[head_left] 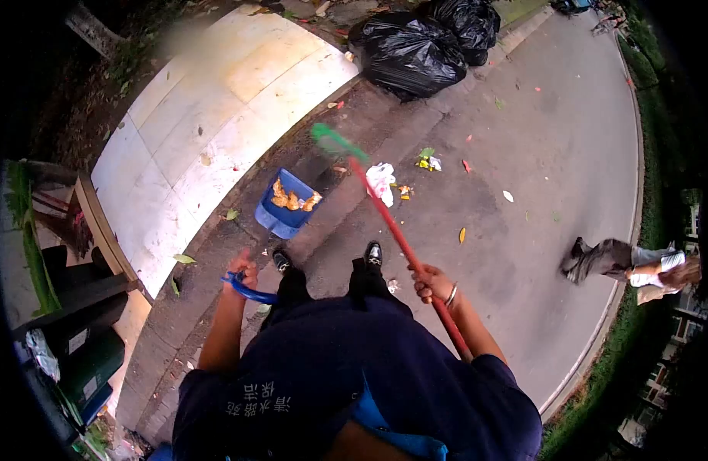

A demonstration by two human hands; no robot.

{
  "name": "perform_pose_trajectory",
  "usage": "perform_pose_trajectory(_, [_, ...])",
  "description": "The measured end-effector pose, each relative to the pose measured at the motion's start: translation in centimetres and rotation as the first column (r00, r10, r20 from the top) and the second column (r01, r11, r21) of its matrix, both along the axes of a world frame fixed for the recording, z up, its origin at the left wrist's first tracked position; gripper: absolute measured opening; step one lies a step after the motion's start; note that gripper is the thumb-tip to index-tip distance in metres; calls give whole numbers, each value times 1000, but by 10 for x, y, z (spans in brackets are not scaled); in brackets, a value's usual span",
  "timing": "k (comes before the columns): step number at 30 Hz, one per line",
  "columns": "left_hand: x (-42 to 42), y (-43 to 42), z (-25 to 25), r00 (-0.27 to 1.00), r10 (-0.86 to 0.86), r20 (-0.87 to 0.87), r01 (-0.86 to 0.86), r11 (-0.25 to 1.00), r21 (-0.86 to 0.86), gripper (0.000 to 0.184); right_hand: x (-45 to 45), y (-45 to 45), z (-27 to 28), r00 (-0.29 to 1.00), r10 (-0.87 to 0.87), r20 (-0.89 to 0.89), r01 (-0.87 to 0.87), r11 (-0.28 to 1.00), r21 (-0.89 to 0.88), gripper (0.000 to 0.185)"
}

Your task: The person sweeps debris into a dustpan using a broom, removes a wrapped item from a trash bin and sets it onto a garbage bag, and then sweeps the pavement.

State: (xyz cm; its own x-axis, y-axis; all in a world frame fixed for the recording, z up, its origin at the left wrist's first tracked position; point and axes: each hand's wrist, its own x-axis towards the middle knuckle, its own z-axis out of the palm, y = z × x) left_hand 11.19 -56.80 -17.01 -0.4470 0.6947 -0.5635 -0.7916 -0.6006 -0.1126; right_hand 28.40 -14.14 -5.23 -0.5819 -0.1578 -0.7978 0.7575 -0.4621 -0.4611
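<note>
My right hand (pixel 433 283) is closed around the red pole of a broom (pixel 392 219), which slants up and left to its slightly blurred green head (pixel 336 144). My left hand (pixel 243 269) is at a curved blue handle (pixel 252 293), with its fingers bent against it. Whether that handle joins the dustpan cannot be made out. Ahead of my feet a blue dustpan (pixel 273 223) rests on the ground, holding several orange-brown scraps (pixel 286 199). Right of the broom head lies a crumpled white plastic bag (pixel 381 183), with small orange bits (pixel 405 192) beside it.
Black garbage bags (pixel 408 58) sit by the pale tiled kerb (pixel 208 115). Scattered leaves and litter (pixel 428 160) dot the road (pixel 523 253). Dark bins (pixel 93 369) stand at the left. A person (pixel 623 261) walks along the right edge beside the hedge.
</note>
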Motion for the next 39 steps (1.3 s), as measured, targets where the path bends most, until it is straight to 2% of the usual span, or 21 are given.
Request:
perform_pose_trajectory(1, [6,18,-10,1000,-3,-7,3,1000,-6,29,-8,19,15,994,-56,93,47,995,92,24])
perform_pose_trajectory(3, [20,52,-24,999,-17,45,14,997,75,28,20,91,-64,980,-48,-194,100,958,269,19])
perform_pose_trajectory(5, [30,95,-32,999,-29,21,25,987,161,28,-3,136,-55,997,-40,60,6,871,491,12])
perform_pose_trajectory(7, [37,130,-42,998,-53,30,49,993,110,29,-5,196,-109,995,-20,95,-36,830,557,10])
perform_pose_trajectory(9, [39,170,-37,995,13,95,-9,999,-44,27,-22,234,-130,994,71,87,-108,818,565,11])
perform_pose_trajectory(11, [38,199,-44,991,-42,131,58,991,-123,23,-33,250,-146,962,-200,185,86,869,487,10])
perform_pose_trajectory(13, [33,221,-45,983,-54,177,83,983,-164,18,-29,255,-176,985,-37,169,-32,921,389,10])
perform_pose_trajectory(14, [36,228,-61,981,-61,186,82,991,-102,18,-13,257,-215,684,718,-125,-504,590,630,14])
perform_pose_trajectory(15, [36,233,-71,978,-69,197,78,996,-38,19,4,259,-252,101,974,-201,-179,216,960,21])
perform_pose_trajectory(16, [35,242,-69,973,-81,214,115,982,-149,15,17,231,-251,463,851,-247,-425,458,781,15])
perform_pose_trajectory(17, [36,248,-69,972,-73,222,107,983,-148,15,27,200,-229,697,698,-160,-516,645,564,16])
perform_pose_trajectory(18, [34,253,-70,964,-81,252,129,976,-177,12,34,167,-200,883,469,11,-440,821,365,18])
perform_pose_trajectory(19, [34,257,-71,956,-87,281,149,967,-205,9,33,142,-146,940,293,174,-330,911,249,29])
perform_pose_trajectory(21, [36,258,-69,976,-60,209,109,966,-235,10,51,122,-112,940,244,239,-235,970,-66,37])
perform_pose_trajectory(23, [34,252,-66,968,-57,246,88,989,-119,13,60,99,-74,892,330,309,-298,943,-149,36])
perform_pose_trajectory(25, [34,245,-71,962,-42,268,96,977,-192,15,75,91,-68,875,423,238,-412,906,-94,39])
perform_pose_trajectory(27, [43,233,-85,950,-55,308,53,998,15,16,80,90,-48,917,330,223,-322,944,-71,39])
perform_pose_trajectory(31, [65,212,-88,929,-108,354,52,985,162,17,88,102,-19,933,245,264,-232,969,-82,27])
perform_pose_trajectory(32, [68,207,-85,936,-122,329,116,993,37,17,85,101,-9,930,246,274,-248,968,-26,27])
perform_pose_trajectory(36, [85,184,-88,943,-83,323,67,996,60,17,86,114,-27,945,152,289,-214,956,198,26])
perform_pose_trajectory(39, [90,170,-94,958,-48,282,66,996,-54,17,72,130,-70,977,89,192,-154,922,356,15])
